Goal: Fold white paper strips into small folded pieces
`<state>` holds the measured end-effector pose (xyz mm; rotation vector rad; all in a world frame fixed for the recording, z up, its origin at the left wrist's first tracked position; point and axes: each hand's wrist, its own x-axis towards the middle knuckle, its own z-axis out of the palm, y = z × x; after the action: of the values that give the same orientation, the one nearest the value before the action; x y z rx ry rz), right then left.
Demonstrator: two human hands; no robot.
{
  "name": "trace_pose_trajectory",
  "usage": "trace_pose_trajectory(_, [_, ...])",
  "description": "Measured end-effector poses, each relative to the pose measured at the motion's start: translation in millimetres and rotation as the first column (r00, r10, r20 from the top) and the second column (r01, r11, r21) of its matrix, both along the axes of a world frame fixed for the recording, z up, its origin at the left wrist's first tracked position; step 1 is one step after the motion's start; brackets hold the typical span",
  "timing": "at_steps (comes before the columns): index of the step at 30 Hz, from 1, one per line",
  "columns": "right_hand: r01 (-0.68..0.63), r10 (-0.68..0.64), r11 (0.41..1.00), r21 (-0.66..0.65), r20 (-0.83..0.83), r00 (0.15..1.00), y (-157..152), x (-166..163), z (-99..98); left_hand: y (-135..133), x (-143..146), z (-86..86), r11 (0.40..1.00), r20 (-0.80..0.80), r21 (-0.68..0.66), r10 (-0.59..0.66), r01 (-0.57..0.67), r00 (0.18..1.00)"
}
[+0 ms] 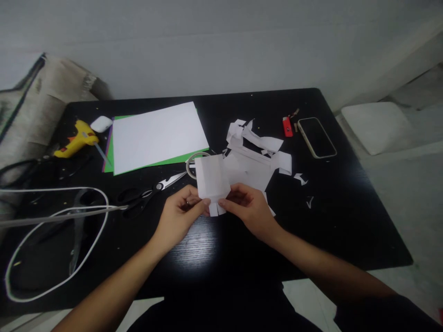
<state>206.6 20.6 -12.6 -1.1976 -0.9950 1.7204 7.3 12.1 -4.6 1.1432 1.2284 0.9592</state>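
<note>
Now a small folded white paper (212,177) is pinched from both sides at its near end, over the middle of the black table (311,244). Its near left corner is squeezed between the thumb and fingers of the left hand (182,210), and its near right corner is squeezed the same way by the right hand (251,210). Short cut flaps (214,210) can be seen at that near end, between and just below the two thumbs. Most of the paper is left poking out past the fingertips, toward the far edge of the table, and its long way is pointed from the near edge to the far edge. So the flaps are found right by both thumbs, and neither hand can be called nearer than the other. Whether the back of the paper is touched by anything under it cannot be told. White scraps (247,169) are spread past the right hand, toward the far edge, and part of a ring (188,168) is hidden by the left side of the paper. Scissors (159,186) are seen beside the left hand, with their handles turned toward the left edge of the table.
</note>
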Motion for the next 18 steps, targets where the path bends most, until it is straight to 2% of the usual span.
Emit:
trace_pose_trajectory(4, [0.05,-0.052,0.998,0.032,0.042,0.998,0.0,0.0,-1.7,-1.3,-1.9,-4.4,0.989,0.033,-0.106,-0.099,0.102,0.995])
trace_pose_trajectory(6, [0.046,-0.049,0.998,0.048,0.049,0.998,0.8,0.8,-1.7,-1.9,-3.4,-6.8,0.981,0.054,-0.159,-0.105,0.112,0.993])
trace_pose_trajectory(8, [0.047,-0.05,0.997,0.058,0.061,0.997,1.8,1.6,-1.8,-1.0,-6.6,-7.9,0.985,0.115,-0.172,-0.013,0.033,0.993])
trace_pose_trajectory(11, [0.035,-0.041,0.997,0.063,0.085,0.996,3.0,2.2,-2.8,4.4,-15.8,-5.4,0.986,0.203,-0.115,0.143,-0.121,0.969])
trace_pose_trajectory(13, [-0.001,-0.006,0.998,0.066,0.112,0.994,3.1,2.4,-3.4,9.4,-22.9,-2.0,0.992,0.124,-0.067,0.116,-0.108,0.986])
trace_pose_trajectory(15, [-0.036,0.023,0.996,0.081,0.156,0.987,2.4,2.4,-3.4,13.4,-27.9,1.1,0.998,-0.035,-0.053,0.022,-0.024,0.999])
trace_pose_trajectory(18, [-0.057,0.036,0.994,0.097,0.208,0.978,0.9,2.7,-2.0,15.5,-29.5,3.1,0.995,-0.188,-0.061,-0.086,0.075,0.978])
